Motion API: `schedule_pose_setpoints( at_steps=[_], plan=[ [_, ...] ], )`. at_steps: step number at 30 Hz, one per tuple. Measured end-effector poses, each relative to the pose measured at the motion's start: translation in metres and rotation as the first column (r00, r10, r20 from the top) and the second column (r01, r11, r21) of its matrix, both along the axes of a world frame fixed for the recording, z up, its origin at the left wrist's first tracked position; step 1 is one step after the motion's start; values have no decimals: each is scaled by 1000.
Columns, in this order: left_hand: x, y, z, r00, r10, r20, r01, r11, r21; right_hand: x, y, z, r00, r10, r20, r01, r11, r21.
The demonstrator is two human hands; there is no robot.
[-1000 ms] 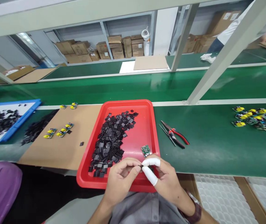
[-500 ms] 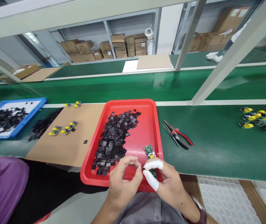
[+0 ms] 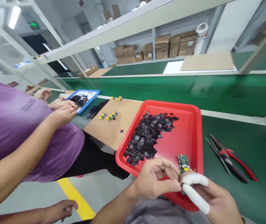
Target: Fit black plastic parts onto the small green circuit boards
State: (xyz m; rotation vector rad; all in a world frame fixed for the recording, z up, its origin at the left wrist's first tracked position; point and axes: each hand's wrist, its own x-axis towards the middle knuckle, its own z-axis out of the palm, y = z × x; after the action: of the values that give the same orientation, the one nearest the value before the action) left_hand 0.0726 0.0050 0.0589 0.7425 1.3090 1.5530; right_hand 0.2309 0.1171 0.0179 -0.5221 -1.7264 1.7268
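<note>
My left hand [image 3: 157,180] and my right hand [image 3: 207,197] meet over the near rim of a red tray [image 3: 193,124]. My right hand wears white finger cots on thumb and forefinger and pinches a small green circuit board [image 3: 182,162]. My left thumb and forefinger touch the same board at its near end. What lies between the fingertips is too small to make out. A heap of small black square parts [image 3: 147,137] fills the tray's left half.
Red-handled pliers [image 3: 231,157] lie on the green bench right of the tray. A cardboard sheet [image 3: 116,121] with small yellow-topped boards [image 3: 107,116] lies to the left, beyond it a blue tray [image 3: 86,99] of black parts. A person in a purple shirt [image 3: 18,130] works close on my left.
The view has swung left, bringing the person in purple into sight. My left hand has closed in on the board again after parting slightly half a second ago.
</note>
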Motion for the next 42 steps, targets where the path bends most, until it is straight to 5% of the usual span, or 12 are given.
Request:
schedule_pose_setpoints(
  at_steps=[3,8,15,21,27,32,37,42],
  plan=[
    [-6,2,0,998,-48,31,48,999,-12,-8,2,7,998,42,-41,-46,995,-87],
    [-9,3,1,956,47,-290,-36,998,42,-17,2,8,997,5,-80,-9,999,-47],
    [0,1,-5,724,210,-657,-176,977,119,-20,-4,5,996,-69,-54,76,988,136],
    [10,-1,-18,635,314,-706,-273,946,175,-24,-14,-2,978,-161,-136,196,931,306],
    [17,-3,-21,571,399,-717,-227,917,328,-25,-18,1,969,-126,-213,210,874,438],
    [17,-3,-23,607,438,-663,-219,894,390,-25,-17,-5,971,-153,-184,209,918,337],
    [14,-4,-19,701,296,-648,-214,955,205,-24,-14,-10,975,-155,-161,178,974,141],
    [17,-3,-19,618,336,-711,-269,940,210,-25,-18,-8,969,-165,-181,191,972,136]
  ],
)
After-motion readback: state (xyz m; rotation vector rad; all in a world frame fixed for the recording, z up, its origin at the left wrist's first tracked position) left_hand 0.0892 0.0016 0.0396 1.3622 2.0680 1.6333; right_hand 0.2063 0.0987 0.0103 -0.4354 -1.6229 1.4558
